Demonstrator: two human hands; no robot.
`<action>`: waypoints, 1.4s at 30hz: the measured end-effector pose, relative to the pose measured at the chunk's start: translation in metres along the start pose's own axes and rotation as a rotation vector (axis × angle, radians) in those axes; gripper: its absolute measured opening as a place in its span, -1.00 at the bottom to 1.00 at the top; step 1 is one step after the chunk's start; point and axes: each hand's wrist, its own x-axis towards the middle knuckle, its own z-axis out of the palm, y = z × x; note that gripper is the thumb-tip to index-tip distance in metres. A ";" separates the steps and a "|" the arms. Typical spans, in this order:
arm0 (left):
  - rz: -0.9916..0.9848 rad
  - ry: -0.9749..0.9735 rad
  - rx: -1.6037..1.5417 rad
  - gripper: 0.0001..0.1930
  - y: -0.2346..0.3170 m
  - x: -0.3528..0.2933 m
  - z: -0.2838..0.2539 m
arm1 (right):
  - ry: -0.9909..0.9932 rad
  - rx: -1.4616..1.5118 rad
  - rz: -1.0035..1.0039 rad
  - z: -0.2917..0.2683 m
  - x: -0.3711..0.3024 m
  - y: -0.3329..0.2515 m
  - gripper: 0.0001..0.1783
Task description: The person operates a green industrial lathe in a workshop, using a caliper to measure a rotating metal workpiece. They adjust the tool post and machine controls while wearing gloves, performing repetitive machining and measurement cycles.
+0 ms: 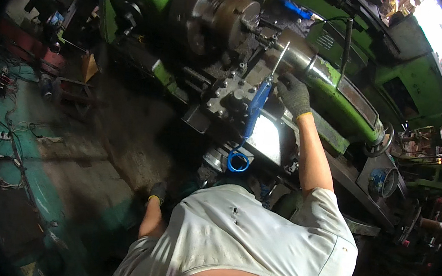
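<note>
My right hand (294, 96), in a dark grey glove with a yellow cuff, reaches forward to the metal lathe. Its fingers are curled beside the tailstock (322, 76); what they close on is hidden. Just left of them is a blue air blow gun (258, 103) with a long silver nozzle, its tip toward the tailstock's front end. A coiled blue hose (238, 161) trails from its lower end. Whether my fingers touch the blow gun is unclear. Low at my left side, my left hand (158, 190), gloved alike, hangs away from the machine, its fingers mostly in shadow.
A large chuck (198, 16) is at the lathe's left, with a round steel workpiece (237, 21) at its face. The bolted tool post (233, 94) stands before the tailstock. A handwheel (383, 141) sticks out at right. Cables (19, 158) cross the left floor.
</note>
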 end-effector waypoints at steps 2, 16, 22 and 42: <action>0.047 0.207 -0.088 -0.67 -0.001 0.018 -0.002 | -0.053 -0.048 -0.028 0.005 0.002 -0.004 -0.46; -0.021 -0.218 -0.218 -0.37 0.016 0.159 -0.065 | 0.416 0.549 0.212 -0.038 -0.071 -0.102 -0.71; 0.207 -0.239 -0.109 -0.32 -0.008 0.221 -0.078 | 0.590 -0.225 0.096 -0.005 -0.090 -0.152 -0.75; 0.444 -0.279 0.082 -0.44 0.043 0.208 -0.110 | 0.420 -0.272 0.432 -0.004 -0.096 -0.152 -0.74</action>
